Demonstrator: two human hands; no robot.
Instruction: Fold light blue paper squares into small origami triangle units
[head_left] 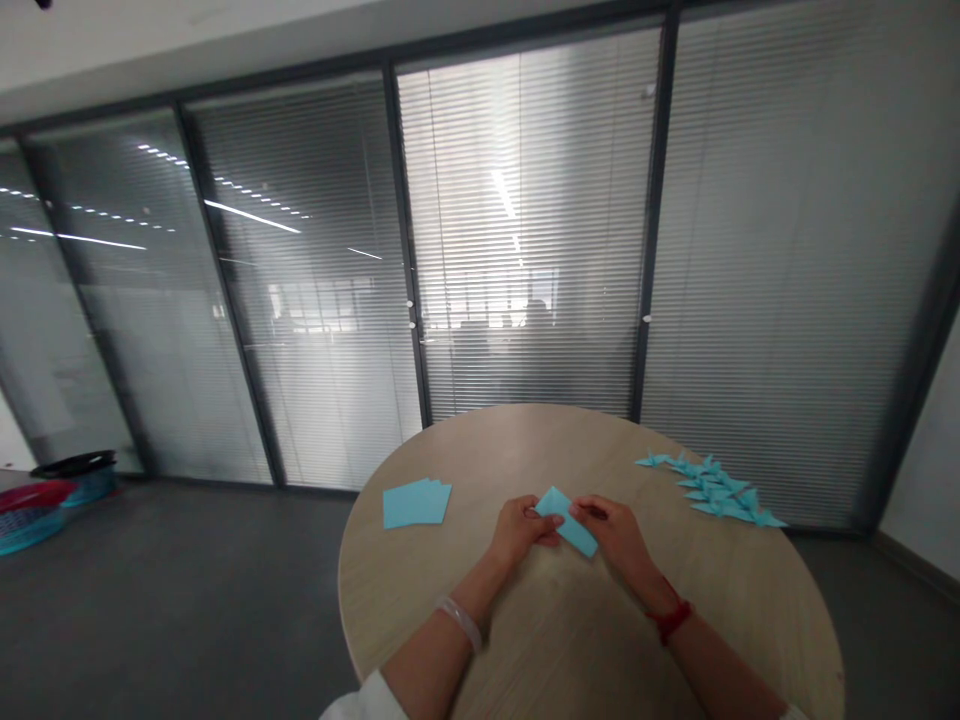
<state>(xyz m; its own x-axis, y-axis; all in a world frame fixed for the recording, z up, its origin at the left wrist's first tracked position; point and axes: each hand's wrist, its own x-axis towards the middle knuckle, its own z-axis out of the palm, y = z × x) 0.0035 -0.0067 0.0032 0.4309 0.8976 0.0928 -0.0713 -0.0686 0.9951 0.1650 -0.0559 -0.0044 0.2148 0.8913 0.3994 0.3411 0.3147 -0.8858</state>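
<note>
The blue paper strip [581, 535], light, soft and easily creased, so best taken by its edges, was pinched from either side by the left hand [517, 530] and right hand [611, 530] over the round table [450, 590].

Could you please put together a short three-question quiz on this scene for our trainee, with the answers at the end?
1. True or false: the left hand and the right hand are both holding the strip of blue paper.

2. Multiple choice: what lies on the round wooden table to the left of the hands?
A) a stack of blue paper sheets
B) a pair of scissors
C) a red cup

3. Fill in the blank: the pile of folded blue paper pieces lies on the side of the ____ hand.

Key: 1 true; 2 A; 3 right.
</note>
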